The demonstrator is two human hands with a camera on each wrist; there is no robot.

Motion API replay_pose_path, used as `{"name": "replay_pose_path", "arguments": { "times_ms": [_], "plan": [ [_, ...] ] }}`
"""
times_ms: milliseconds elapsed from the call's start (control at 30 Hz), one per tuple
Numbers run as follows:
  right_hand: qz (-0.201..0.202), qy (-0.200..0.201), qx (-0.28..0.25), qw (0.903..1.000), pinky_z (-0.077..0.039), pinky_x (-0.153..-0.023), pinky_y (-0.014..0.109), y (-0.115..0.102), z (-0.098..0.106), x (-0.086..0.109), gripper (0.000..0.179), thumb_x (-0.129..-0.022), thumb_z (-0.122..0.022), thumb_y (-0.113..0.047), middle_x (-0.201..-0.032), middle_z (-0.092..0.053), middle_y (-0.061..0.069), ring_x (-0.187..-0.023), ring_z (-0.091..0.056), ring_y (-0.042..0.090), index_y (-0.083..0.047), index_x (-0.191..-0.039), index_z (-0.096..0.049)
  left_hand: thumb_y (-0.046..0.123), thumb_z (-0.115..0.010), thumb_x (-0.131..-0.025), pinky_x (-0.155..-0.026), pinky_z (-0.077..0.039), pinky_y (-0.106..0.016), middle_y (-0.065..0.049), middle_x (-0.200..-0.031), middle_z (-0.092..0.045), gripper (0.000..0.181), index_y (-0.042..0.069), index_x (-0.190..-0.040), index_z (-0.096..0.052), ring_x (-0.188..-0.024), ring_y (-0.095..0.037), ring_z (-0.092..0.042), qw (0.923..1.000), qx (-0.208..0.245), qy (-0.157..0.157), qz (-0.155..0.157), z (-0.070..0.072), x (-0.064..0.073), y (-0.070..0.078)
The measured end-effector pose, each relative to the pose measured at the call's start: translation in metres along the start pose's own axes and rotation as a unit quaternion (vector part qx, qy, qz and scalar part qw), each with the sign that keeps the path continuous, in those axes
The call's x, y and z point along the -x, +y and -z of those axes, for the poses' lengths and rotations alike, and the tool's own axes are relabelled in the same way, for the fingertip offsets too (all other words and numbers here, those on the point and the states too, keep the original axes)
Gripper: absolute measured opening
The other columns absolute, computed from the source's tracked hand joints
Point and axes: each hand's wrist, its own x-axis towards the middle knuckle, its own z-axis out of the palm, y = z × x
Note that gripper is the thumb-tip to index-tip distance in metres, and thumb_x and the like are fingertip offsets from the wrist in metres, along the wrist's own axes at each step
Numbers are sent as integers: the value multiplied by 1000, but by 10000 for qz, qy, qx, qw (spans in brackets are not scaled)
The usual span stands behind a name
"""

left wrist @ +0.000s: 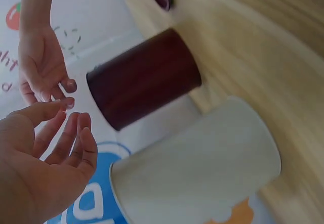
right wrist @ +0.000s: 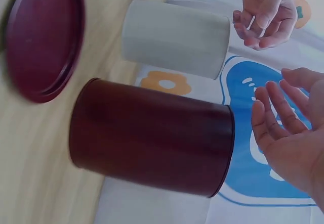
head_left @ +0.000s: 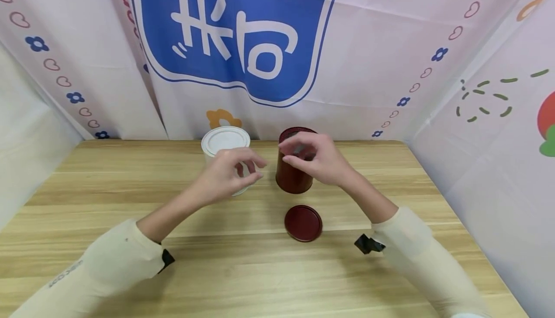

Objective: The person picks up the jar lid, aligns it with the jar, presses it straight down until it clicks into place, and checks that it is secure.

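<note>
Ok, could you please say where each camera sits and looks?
Head: on the head, facing forward and down at the table, white tin, red tin and red lid; left hand, right hand and sleeves show.
Left wrist: on that wrist, facing the tins; left hand near, right hand beyond.
Right wrist: on that wrist, facing the tins; right hand near, left beyond.
Both wrist views share the tins and red lid.

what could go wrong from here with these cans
The right hand hovers near the top of the red can, so a careless dip might tip it over. The left hand is similarly near the top of the white can and could knock that one. The red lid lies loose on the table, on the person's side of the red can, where a passing sleeve might push it aside.
</note>
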Motion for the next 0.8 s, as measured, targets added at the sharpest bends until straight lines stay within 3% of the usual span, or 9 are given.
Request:
{"name": "replay_pose_path", "arguments": {
  "times_ms": [233, 367, 533, 667, 800],
  "plan": [
    [-219, -92, -136, 9996, -56, -68, 27, 9, 4, 22, 17, -92, -76, -1, -95, -75, 9, -84, -67, 18, -1, -108, -77, -1, -78, -88, -67, -57, -27, -9, -96, -76, 10, 2, -97, -76, -80, -15, -68, 9974, 419, -509, 304, -19, 1, -2],
    [-406, -438, -295, 9978, -58, -67, 28, 14, 7, 32, 16, -92, -76, 0, -90, -73, 5, -78, -66, 18, 0, -108, -76, 2, -78, -90, -68, -58, -28, -7, -98, -77, 9, 3, -98, -77, -80, -14, -69, 9940, 559, -843, 424, -28, 2, -6],
    [-771, -1016, -465, 9907, -61, -70, 29, 23, 11, 40, 16, -93, -74, 0, -93, -75, 9, -78, -71, 25, 3, -109, -74, 5, -77, -91, -73, -60, -31, -8, -99, -76, 10, 3, -101, -77, -80, -13, -70, 9864, 757, -1241, 762, -37, 2, -11],
    [-1232, -1351, -668, 9809, -62, -68, 33, 33, 12, 46, 17, -95, -72, 1, -93, -75, 11, -79, -72, 37, 8, -110, -72, 5, -75, -92, -76, -60, -28, -8, -98, -75, 14, 0, -105, -75, -81, -15, -72, 9765, 1071, -1461, 1167, -46, 1, -14],
    [-1889, -1540, -750, 9670, -60, -63, 37, 42, 13, 53, 21, -96, -70, -2, -96, -75, 15, -80, -73, 39, 10, -112, -70, -1, -70, -93, -79, -61, -30, -11, -98, -73, 20, -9, -111, -70, -86, -22, -73, 9602, 1569, -1680, 1587, -55, 1, -15]
  ]
}}
